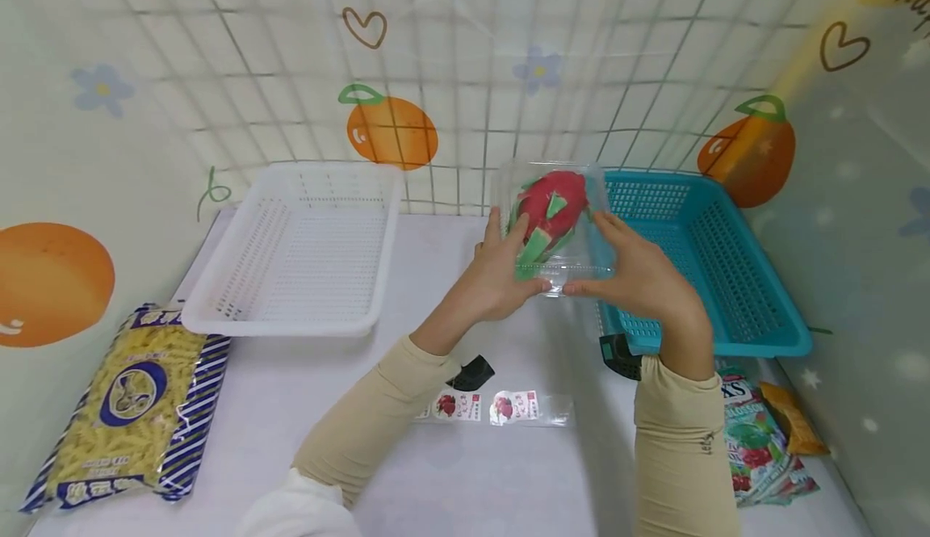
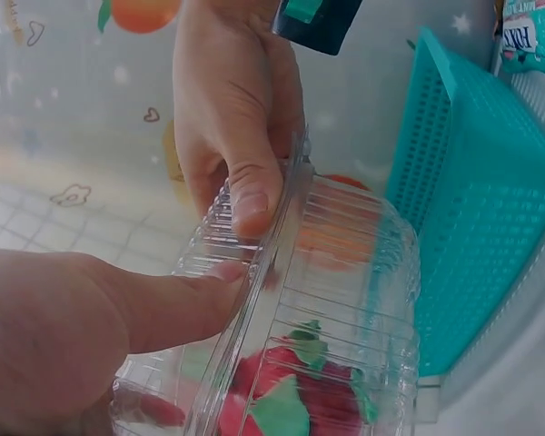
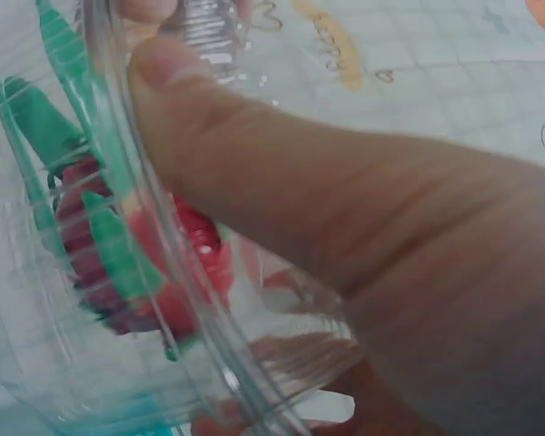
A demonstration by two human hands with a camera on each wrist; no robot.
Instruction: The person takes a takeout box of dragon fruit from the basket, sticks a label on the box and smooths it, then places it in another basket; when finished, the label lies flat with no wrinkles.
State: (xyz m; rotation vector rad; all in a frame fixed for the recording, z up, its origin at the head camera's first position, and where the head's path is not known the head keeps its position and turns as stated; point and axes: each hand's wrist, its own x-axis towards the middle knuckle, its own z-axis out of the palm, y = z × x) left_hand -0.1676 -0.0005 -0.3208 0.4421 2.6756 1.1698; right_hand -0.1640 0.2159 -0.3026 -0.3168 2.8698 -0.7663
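Note:
Both hands hold a clear plastic clamshell box (image 1: 570,266) with a red and green dragon fruit (image 1: 546,198) inside. It is raised above the table, between the two baskets and partly in front of the teal one. My left hand (image 1: 501,274) grips the near left side, and my right hand (image 1: 647,274) the near right side. In the left wrist view, both thumbs press on the rim (image 2: 245,341), where lid and base meet. The right thumb (image 3: 254,163) lies across that rim in the right wrist view. Some fingers are hidden behind the box.
A white basket (image 1: 378,278) stands at the left, a teal basket (image 1: 770,295) at the right. A bag of pasta (image 1: 138,408) lies front left. Red-and-white labels (image 1: 513,408) on a clear strip lie near the middle. Snack packets (image 1: 759,448) are at front right, beside a patterned curtain.

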